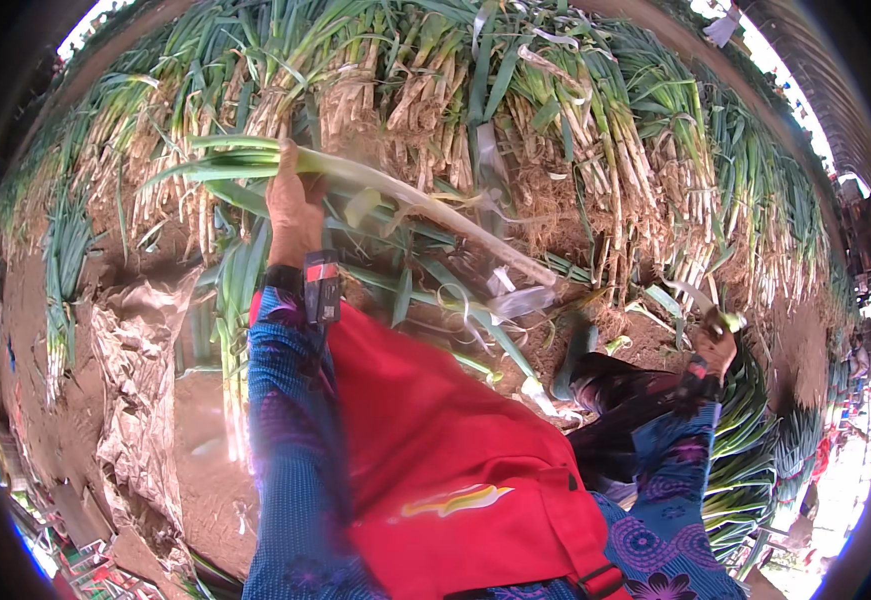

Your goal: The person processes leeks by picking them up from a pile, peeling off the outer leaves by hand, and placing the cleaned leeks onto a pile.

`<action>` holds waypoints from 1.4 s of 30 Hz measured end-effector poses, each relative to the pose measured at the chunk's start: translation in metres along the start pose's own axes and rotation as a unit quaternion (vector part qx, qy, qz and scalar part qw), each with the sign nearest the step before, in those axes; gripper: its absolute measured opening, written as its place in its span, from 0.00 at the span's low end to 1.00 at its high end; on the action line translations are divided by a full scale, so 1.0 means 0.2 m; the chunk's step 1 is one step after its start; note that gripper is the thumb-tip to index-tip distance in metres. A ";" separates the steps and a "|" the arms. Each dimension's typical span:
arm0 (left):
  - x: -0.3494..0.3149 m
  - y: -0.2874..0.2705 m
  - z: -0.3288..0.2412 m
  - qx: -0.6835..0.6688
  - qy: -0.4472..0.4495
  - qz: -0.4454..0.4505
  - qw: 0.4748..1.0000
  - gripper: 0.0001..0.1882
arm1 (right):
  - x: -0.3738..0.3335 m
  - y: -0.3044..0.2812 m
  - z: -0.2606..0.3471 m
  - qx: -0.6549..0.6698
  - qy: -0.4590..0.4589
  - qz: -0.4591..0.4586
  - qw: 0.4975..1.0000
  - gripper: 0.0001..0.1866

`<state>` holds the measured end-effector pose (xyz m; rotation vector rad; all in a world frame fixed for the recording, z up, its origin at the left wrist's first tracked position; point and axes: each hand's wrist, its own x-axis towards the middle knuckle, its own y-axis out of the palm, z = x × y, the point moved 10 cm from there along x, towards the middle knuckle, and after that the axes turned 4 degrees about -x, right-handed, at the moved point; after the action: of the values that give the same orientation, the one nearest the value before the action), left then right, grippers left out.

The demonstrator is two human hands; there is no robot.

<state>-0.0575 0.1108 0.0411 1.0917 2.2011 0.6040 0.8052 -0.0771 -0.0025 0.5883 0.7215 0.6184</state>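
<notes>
My left hand (295, 212) is closed around a leek (405, 188) near its green end. The long white shaft slants down to the right, its tip above loose leaves and thin peelings. Off to the right, my right hand (715, 348) is closed on a pale curved strip (690, 296). A small green-and-white piece (731, 321) shows at those fingers; whether it joins the strip I cannot tell. Trimmed leaves and a cut leek (537, 392) lie on the soil between my hands.
Tied bundles of leeks (425, 100) stretch in a curved row across the far side. More leeks (740, 470) are piled at my right. On the left lie crumpled brown sheeting (140, 390) and a small bunch of leeks (237, 340). My red apron (435, 430) covers the near middle.
</notes>
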 end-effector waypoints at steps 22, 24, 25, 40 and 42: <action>-0.45 0.46 0.18 -0.027 -0.058 0.277 0.959 0.15 | -1.57 1.37 -2.04 -0.558 0.151 0.610 0.541 0.15; -0.41 0.44 0.20 -0.038 -0.055 0.264 0.962 0.16 | -1.61 1.41 -2.03 -0.509 0.108 0.637 0.568 0.14; -0.40 0.44 0.22 -0.047 -0.057 0.260 0.963 0.16 | -1.63 1.40 -2.05 -0.511 0.106 0.637 0.567 0.14; -0.65 0.49 0.34 -0.001 -0.174 0.305 0.937 0.12 | -1.69 1.08 -2.28 -0.520 0.179 0.581 0.600 0.13; -0.72 0.57 0.28 -0.026 -0.177 0.351 0.919 0.14 | -1.64 1.00 -2.32 -0.494 0.233 0.538 0.642 0.12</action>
<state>0.1131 0.0631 0.1177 1.8146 1.4445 0.6823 0.2036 -0.0430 -0.0142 -0.3079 0.3017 2.1771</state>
